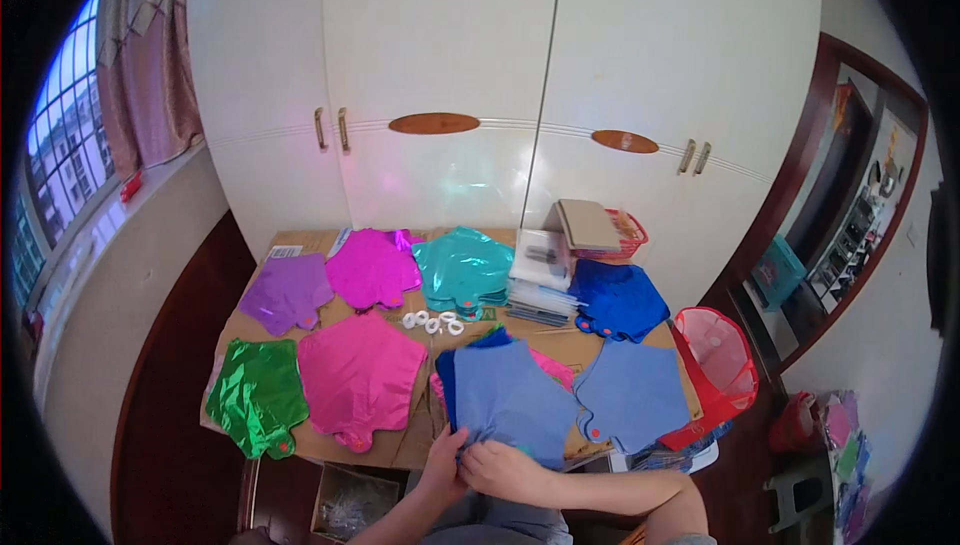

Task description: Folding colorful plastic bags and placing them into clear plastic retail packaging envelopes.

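Observation:
At the table's near edge, my left hand [446, 453] is closed on the lower left corner of a light blue, flat foil balloon [510, 390]. My right hand [497, 469] meets it there, fingers bent and pinching the same corner; the fingertips are partly hidden. Dark blue foil balloons [447, 385] show behind the light blue one. Another light blue foil balloon [635, 395] lies to the right, with a small red dot on its neck. Pink foil [553, 369] peeks out behind the held balloon.
Pink [362, 375], green [257, 393], purple [287, 290], magenta [375, 267], teal [467, 267] and blue [622, 299] foil balloons cover the cardboard [400, 447]. White ribbon rolls [432, 325] sit mid-table. Clear packets [542, 290] stand behind; a red basket [718, 360] is at right.

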`<state>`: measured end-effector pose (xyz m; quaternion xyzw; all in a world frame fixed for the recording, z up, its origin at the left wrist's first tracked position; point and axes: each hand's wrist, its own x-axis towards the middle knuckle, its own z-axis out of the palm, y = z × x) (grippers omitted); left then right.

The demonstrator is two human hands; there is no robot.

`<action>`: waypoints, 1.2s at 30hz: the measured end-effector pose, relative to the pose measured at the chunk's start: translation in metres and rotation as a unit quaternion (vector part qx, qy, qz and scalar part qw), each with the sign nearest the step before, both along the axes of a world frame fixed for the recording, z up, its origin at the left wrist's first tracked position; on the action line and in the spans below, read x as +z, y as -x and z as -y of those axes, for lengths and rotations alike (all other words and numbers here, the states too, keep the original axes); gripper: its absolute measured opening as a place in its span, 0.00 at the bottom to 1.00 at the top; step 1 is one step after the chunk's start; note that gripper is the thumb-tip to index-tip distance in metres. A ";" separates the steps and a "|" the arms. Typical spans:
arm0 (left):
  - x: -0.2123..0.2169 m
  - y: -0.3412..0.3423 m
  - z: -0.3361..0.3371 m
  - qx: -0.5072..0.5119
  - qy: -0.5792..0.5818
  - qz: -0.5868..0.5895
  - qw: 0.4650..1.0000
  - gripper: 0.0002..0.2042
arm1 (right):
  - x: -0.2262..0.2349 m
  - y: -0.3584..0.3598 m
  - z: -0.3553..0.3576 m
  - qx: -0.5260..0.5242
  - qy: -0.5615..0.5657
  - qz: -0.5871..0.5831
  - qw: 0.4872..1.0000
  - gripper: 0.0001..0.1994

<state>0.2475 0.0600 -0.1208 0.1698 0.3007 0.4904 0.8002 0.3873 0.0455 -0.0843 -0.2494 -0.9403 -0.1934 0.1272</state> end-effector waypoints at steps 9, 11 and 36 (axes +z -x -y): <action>-0.026 0.004 -0.009 -0.005 0.003 -0.126 0.992 0.17 | -0.001 -0.046 -0.002 -0.025 0.301 -0.253 0.919 0.25; -0.023 0.002 -0.014 -0.019 0.020 -0.132 0.991 0.18 | -0.011 -0.082 -0.035 -0.126 0.312 -0.303 0.892 0.27; -0.127 0.006 0.059 -0.266 0.184 0.016 0.946 0.27 | -0.044 -0.091 -0.091 -0.318 0.271 -0.231 0.879 0.29</action>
